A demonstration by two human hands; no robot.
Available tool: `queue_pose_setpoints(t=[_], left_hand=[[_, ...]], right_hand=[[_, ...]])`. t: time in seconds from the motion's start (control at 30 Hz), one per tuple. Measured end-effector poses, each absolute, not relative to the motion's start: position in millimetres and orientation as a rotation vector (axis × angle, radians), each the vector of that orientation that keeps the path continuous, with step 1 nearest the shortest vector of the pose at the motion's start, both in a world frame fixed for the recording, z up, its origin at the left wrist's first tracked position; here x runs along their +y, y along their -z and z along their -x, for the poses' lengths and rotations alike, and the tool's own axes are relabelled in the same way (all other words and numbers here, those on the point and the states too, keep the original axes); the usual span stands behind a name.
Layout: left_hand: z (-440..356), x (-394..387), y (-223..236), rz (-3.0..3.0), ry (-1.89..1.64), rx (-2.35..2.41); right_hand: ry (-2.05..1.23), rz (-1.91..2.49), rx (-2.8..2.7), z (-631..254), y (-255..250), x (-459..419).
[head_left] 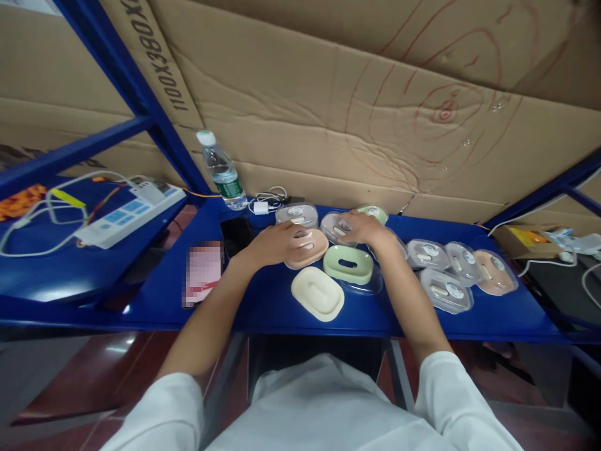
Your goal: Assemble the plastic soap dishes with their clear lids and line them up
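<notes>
My left hand (280, 243) is at a peach soap box (312, 250), its fingers curled over the far left side. My right hand (367, 228) has its fingertips on the right end of a greyish soap box (332, 227) with a clear lid; its palm side is hidden. Between my forearms lies an open light green soap dish (348, 265) with a slot in its middle. A clear lid (364, 287) lies partly under it. In front of that is a cream oval tray-like piece (318, 294). Another greyish soap box (297, 215) stands behind my left hand, and a green one (374, 213) behind my right.
Several lidded soap boxes (446, 290) stand on the right of the blue table (282, 316). At the left are a pink-screened phone (203, 274), a dark phone (236, 235), a water bottle (224, 175), a white charger (263, 207) and a power strip (129, 216). Cardboard (291, 113) walls the back.
</notes>
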State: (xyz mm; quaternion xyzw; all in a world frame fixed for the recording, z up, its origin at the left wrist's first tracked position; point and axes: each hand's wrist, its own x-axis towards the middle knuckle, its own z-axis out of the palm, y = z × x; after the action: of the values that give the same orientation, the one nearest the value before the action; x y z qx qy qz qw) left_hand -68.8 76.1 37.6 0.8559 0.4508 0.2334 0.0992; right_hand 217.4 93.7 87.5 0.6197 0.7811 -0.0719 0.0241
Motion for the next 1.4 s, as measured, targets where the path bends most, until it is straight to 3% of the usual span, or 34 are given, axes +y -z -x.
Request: queue_pose_setpoints(t=[0.17,0.4,0.53,0.67,0.9,1.4], left_hand=[[65,60,-56,-2.808,-0.585,1.493],[30,15,-62,-3.017,-0.455,1.294],[30,9,-62,-2.983,-0.371,1.312],[30,6,-65,-2.967,-0.237,1.330],[14,2,-56,-2.806,0.025,1.522],[4,3,-43,-2.677,-0.148,1.665]], right_hand=[[0.321,-1.842,2.324,-214,-94,108],[0.569,-1.799,2.455,-237,-113,104],[0.208,-2.081,2.437,-233,-140,76],[0.233,-1.776,2.665,-196,-153,39],[0.272,-1.818,2.235,-158,-128,50],[0.199,-1.802,2.169,-162,-99,73]])
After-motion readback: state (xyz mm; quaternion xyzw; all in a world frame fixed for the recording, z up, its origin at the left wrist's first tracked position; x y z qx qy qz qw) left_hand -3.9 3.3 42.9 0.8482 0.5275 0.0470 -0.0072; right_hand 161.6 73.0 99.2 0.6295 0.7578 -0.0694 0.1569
